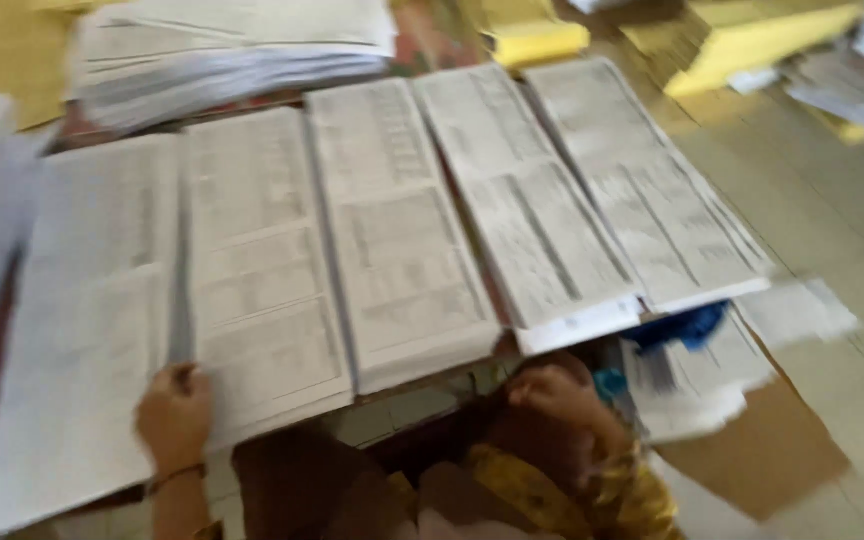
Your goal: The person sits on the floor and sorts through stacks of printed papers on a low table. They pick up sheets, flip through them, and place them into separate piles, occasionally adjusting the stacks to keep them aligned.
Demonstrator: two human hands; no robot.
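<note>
Already five stacks of printed sheets (392, 230) lie side by side. Left hand (174, 415) pinches a sheet edge at the second stack; right hand (550, 392), loosely curled and empty, rests below the fourth.

Yellow paper stacks (537, 40), brown cardboard sheet (762, 450), blue cloth (687, 328), white paper pile (232, 50), pale floor (832, 220)

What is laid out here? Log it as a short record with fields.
setting: floor with five stacks of printed sheets side by side
left hand: on near edge of second stack
right hand: under near end of fourth stack
behind: loose paper pile, yellow stacks
right side: blue cloth, cardboard
image: blurred
</note>
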